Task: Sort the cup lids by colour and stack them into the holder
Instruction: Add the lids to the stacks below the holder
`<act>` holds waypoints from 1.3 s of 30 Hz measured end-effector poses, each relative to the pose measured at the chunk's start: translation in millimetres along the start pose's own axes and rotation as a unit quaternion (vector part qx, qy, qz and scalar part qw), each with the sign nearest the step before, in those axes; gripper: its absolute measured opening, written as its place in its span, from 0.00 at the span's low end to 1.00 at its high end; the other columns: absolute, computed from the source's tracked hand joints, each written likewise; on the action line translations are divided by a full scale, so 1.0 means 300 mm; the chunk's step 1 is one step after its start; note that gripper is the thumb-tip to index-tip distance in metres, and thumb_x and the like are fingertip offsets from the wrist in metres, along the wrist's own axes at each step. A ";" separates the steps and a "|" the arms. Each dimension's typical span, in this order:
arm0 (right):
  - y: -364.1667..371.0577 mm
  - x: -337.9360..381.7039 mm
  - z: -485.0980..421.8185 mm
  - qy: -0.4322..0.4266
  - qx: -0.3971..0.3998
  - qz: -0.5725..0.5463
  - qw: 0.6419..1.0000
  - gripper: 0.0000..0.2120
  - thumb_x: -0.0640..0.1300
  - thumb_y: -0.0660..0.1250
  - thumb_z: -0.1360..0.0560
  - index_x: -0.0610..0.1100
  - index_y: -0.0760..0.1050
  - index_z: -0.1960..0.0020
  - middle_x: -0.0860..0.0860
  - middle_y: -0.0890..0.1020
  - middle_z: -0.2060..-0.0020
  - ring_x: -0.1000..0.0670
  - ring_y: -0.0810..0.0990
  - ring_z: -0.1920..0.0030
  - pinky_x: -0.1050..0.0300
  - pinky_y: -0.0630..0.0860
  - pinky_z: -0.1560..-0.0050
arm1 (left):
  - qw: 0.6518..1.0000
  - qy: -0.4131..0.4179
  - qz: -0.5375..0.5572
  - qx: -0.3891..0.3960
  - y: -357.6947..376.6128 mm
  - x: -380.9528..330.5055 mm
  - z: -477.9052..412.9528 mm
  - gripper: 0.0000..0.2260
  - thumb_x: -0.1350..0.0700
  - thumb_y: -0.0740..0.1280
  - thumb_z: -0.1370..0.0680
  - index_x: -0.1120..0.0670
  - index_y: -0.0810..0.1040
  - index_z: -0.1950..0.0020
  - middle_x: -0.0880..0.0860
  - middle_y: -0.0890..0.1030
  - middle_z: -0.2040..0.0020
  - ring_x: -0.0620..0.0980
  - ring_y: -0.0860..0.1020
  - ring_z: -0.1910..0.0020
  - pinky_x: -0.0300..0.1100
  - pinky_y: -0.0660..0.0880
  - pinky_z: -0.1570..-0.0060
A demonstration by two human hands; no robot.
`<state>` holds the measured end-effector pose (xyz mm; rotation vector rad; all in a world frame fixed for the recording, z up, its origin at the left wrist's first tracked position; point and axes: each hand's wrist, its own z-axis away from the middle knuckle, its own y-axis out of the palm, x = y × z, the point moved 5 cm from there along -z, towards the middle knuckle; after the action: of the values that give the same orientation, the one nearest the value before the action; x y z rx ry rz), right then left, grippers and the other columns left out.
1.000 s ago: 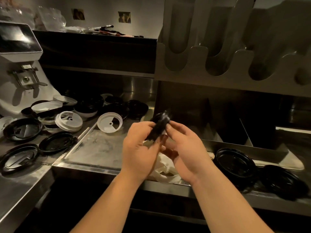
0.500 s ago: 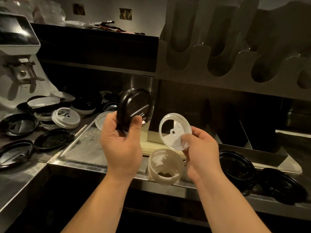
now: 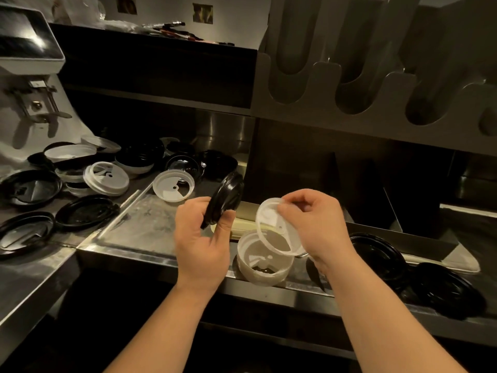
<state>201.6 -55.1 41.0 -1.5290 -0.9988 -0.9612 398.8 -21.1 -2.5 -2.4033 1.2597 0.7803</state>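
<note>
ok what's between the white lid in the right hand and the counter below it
In the head view, a stack of white lids stands on the steel counter just below the white lid the right hand pinches.

The left hand [image 3: 201, 238] grips a black lid [image 3: 226, 197] held on edge and tilted. The right hand [image 3: 314, 224] pinches a white lid [image 3: 271, 227] by its rim, slanted just above a white stack [image 3: 262, 267] on the steel tabletop [image 3: 150, 224]. Loose lids [image 3: 106, 179], black and white, crowd at ten o'clock. More black lids [image 3: 382, 254] lie at four o'clock, and the holder [image 3: 376, 90] stands at one o'clock.
</note>
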 end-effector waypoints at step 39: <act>0.009 -0.015 0.008 -0.086 -0.027 0.112 0.990 0.10 0.50 0.63 0.18 0.49 0.82 0.50 0.54 0.83 0.60 0.57 0.80 0.57 0.64 0.73 0.57 | 0.980 0.154 -0.124 0.024 0.021 -0.068 0.029 0.14 0.63 0.76 0.29 0.50 0.75 0.52 0.51 0.73 0.46 0.54 0.70 0.46 0.37 0.68 0.45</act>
<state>202.9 -53.7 35.5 -1.7520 -0.9033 -0.7124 381.3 -6.8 2.6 -2.6454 1.0338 0.3096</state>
